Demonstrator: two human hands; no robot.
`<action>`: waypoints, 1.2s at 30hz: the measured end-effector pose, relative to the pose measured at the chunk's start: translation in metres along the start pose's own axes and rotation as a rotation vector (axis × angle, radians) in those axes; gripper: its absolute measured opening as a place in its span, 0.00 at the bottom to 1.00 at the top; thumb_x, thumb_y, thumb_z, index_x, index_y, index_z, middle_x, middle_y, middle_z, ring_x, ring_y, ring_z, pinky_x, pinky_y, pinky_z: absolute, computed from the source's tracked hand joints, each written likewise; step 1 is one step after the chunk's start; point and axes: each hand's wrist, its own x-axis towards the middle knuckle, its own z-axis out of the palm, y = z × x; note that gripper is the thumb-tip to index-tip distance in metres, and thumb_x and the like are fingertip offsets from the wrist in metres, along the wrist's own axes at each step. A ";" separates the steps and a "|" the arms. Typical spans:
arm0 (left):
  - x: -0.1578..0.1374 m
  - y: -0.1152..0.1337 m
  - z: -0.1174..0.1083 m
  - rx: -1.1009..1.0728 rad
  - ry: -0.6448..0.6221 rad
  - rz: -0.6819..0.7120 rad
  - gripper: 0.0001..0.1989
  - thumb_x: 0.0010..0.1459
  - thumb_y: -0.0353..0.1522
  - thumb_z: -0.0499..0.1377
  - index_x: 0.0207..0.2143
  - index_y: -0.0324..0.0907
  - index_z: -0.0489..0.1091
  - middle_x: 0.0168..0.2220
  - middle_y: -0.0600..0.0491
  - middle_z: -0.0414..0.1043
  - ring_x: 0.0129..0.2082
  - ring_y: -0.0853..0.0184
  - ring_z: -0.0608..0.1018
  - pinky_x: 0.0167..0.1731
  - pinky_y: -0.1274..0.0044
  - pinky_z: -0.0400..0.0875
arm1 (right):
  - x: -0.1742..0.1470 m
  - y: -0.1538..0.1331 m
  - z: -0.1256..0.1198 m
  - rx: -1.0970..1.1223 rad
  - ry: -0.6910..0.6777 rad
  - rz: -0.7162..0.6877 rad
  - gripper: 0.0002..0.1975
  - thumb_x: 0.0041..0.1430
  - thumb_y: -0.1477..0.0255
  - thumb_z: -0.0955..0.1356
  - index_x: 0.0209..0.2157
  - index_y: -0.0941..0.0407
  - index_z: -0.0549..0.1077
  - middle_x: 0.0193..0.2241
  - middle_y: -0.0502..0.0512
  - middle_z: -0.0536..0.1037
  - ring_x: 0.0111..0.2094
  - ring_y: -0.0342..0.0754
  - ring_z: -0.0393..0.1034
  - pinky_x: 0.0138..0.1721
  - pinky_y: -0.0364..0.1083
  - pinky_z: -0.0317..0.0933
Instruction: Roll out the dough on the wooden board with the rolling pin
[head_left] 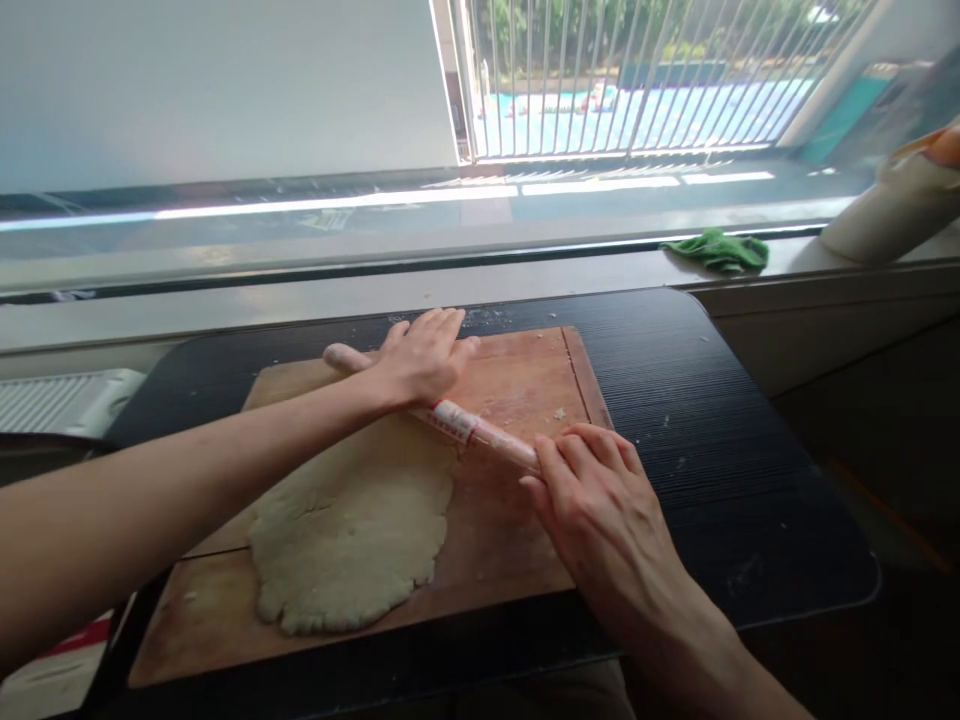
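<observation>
A flat sheet of dough [352, 530] with a cracked, ragged edge lies on a wooden board [510, 540]. Across the dough's far part slants a rolling pin [487, 436], light in colour with a red-marked label round its middle. My left hand [424, 355] rests palm down on the pin's far half, its fingers stretched out beyond it. Curled over the near right end of the pin is my right hand [600, 500], which hides that tip. My left forearm covers some of the dough and board.
The board sits on a black table [712, 420] dusted with flour and crumbs. On the window ledge behind lie a green cloth [720, 250] and a pale container [885, 215]. A white ribbed radiator [71, 400] stands at the left, below a barred window [645, 80].
</observation>
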 end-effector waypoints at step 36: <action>-0.039 -0.053 0.007 -0.024 0.092 -0.068 0.34 0.64 0.44 0.35 0.63 0.32 0.54 0.66 0.43 0.52 0.66 0.60 0.55 0.63 0.64 0.51 | 0.026 -0.008 -0.005 -0.083 0.015 -0.060 0.07 0.64 0.69 0.64 0.41 0.55 0.71 0.38 0.56 0.72 0.45 0.52 0.63 0.49 0.52 0.57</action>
